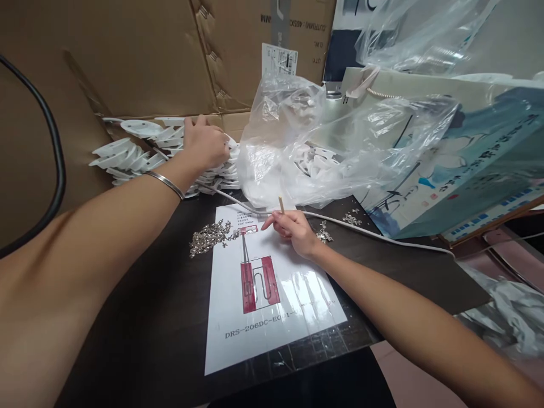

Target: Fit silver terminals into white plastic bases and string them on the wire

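My left hand (204, 143) reaches onto the stacked white plastic parts (127, 156) at the back left; its fingertips are hidden behind the hand. My right hand (293, 229) is closed around a thin wooden stick (281, 205) over the upper part of a printed sheet (238, 351). The sheet carries a red and white drawing and lies on the dark table. Left of its top edge is a heap of small metal pieces (208, 238). Smaller groups of metal pieces (323, 232) lie just right of my right hand.
A clear plastic bag (272, 164) with white parts stands behind the sheet. A white cable (382, 239) crosses the dark table (170, 317). Cardboard (161, 56) rises behind, a blue-green printed bag (480, 153) stands right, and a black cable (57, 153) hangs left.
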Demonstrator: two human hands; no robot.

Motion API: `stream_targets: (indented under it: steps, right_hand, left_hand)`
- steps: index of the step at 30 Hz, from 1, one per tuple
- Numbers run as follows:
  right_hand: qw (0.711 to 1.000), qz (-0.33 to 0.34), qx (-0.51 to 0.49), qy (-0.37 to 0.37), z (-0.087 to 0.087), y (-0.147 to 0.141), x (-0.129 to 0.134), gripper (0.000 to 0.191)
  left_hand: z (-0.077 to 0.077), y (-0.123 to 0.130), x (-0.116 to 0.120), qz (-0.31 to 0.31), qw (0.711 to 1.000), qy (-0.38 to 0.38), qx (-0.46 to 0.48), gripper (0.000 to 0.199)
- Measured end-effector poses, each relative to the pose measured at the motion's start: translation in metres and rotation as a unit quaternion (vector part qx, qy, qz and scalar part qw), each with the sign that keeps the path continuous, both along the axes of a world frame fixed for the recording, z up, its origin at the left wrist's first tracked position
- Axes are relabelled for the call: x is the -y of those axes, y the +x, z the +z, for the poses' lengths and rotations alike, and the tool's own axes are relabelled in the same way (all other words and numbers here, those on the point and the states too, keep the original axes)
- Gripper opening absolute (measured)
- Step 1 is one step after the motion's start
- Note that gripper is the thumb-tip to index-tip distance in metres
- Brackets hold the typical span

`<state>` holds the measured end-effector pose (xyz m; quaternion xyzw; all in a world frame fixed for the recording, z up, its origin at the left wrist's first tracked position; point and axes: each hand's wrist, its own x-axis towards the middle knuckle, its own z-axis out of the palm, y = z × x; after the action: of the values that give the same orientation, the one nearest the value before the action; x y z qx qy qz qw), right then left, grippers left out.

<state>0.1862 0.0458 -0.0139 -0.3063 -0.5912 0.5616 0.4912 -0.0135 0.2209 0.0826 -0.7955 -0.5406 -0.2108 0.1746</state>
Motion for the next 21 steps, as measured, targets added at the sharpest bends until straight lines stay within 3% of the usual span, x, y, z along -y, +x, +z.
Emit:
stream_targets:
  steps: [3,6,8,11,13,15,16,19,21]
  right_hand:
    - [1.0,0.006,0.001,0.018,-0.005,0.001,0.002,0.045]
    - [0.998,-0.037,0.011,0.044,0.0,0.001,0.013,0.039]
    - [0.994,-0.084,0.024,0.058,0.018,0.004,0.024,0.036]
    - [0.971,-0.179,0.109,0.116,0.068,0.017,0.037,0.031]
    - [0.918,-0.268,0.224,0.187,0.106,0.033,0.033,0.026]
    - [0.831,-0.337,0.374,0.239,0.135,0.05,0.015,0.025]
    - [0.793,-0.33,0.456,0.234,0.143,0.058,0.001,0.025]
    - [0.704,-0.252,0.644,0.161,0.142,0.079,-0.047,0.024]
    - [0.67,-0.204,0.704,0.122,0.13,0.087,-0.077,0.016]
  left_hand:
    - [-0.002,0.001,0.009,-0.015,1.0,-0.008,-0.018,0.021]
    - [-0.007,0.005,0.029,-0.036,0.999,0.018,-0.017,0.035]
    - [-0.015,0.009,0.048,-0.062,0.998,0.031,0.009,0.039]
    - [-0.033,0.013,0.083,-0.085,0.995,0.024,0.056,0.041]
    - [-0.047,0.012,0.108,-0.099,0.991,0.019,0.092,0.041]
    - [-0.059,0.007,0.129,-0.101,0.989,0.006,0.112,0.039]
    - [-0.064,0.004,0.136,-0.095,0.989,0.003,0.116,0.039]
    - [-0.077,-0.007,0.149,-0.077,0.991,-0.017,0.11,0.039]
    - [-0.085,-0.012,0.151,-0.062,0.992,-0.019,0.106,0.04]
